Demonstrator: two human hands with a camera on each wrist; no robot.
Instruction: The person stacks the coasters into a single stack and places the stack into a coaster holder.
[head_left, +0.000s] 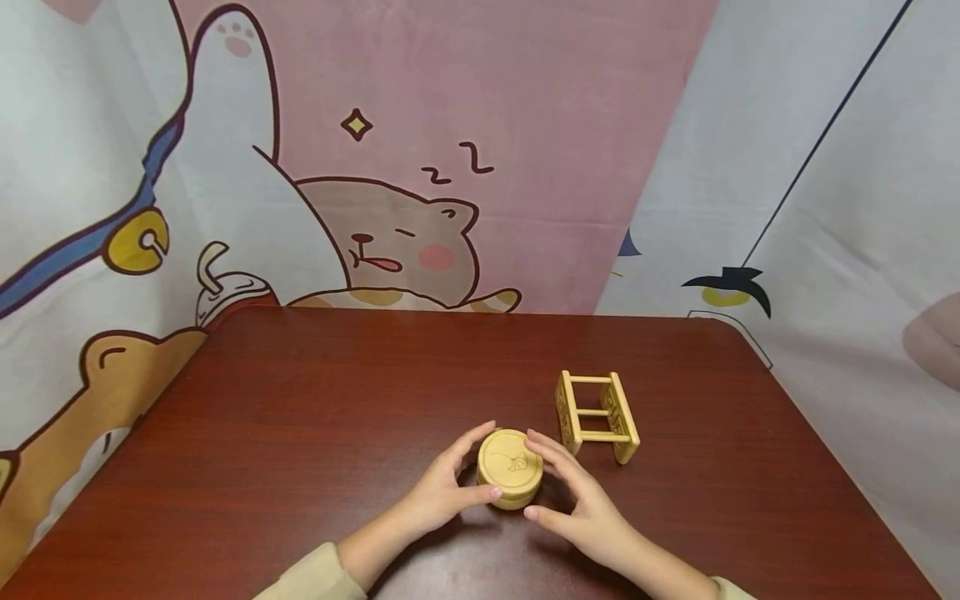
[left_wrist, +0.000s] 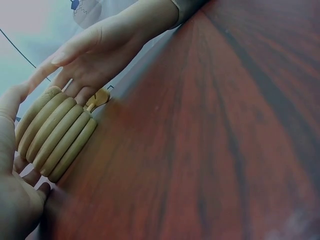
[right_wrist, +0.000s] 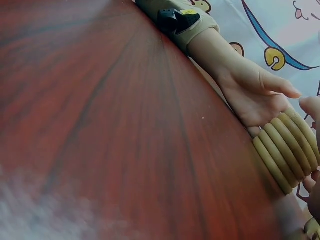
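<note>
While the left hand (head_left: pixel 437 497) and right hand (head_left: pixel 590 514) cupped the upright disc stack (head_left: pixel 504 462) on the table (head_left: pixel 360 400), fingers half-curled around it, uneven side pressure could have skewed it; rightward drift risked knocking the nearby frame (head_left: pixel 593 412).

Now the left hand (head_left: pixel 442 492) and right hand (head_left: pixel 581 502) cover parts of the stack of wooden discs (head_left: pixel 510 463), and that top engraving is too fine to make out! Over on the rack (head_left: pixel 592 412), the panel carving is unreadable; the left wrist view gives just a sliver behind fingers. Both sleeves (head_left: pixel 318 575) run off the bottom edge, the table's (head_left: pixel 337 400) near side too.
</note>
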